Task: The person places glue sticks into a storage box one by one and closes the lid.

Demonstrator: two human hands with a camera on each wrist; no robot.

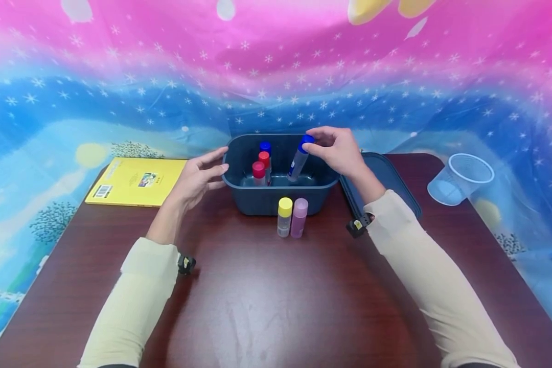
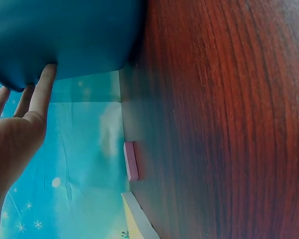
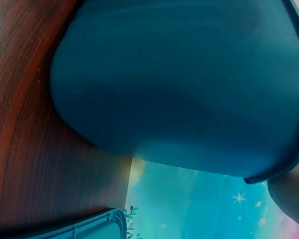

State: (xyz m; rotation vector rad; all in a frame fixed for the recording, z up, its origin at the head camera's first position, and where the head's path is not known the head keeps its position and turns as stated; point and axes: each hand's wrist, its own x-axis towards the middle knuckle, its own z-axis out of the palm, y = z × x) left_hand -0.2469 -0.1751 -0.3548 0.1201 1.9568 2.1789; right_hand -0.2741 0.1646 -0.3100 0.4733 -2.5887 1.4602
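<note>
- Yellow-capped tube (image 1: 283,217), pink tube (image 1: 299,219): upright, at 6 o'clock of bin (image 1: 256,201).
- Left hand (image 1: 195,176): fingers extended, touching bin at 9.
- Right hand (image 1: 337,149): pinching tilted blue-capped tube (image 1: 298,164) inside bin, 2 o'clock. Probably light, stiff, slippery; best gripped by cap (image 1: 307,139).

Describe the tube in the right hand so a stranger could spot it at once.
Find the dark bin on the table. In its right half, the right hand holds a tube by its blue cap. The other blue-capped tube stands in the left half; this one is held, tilted.
</note>
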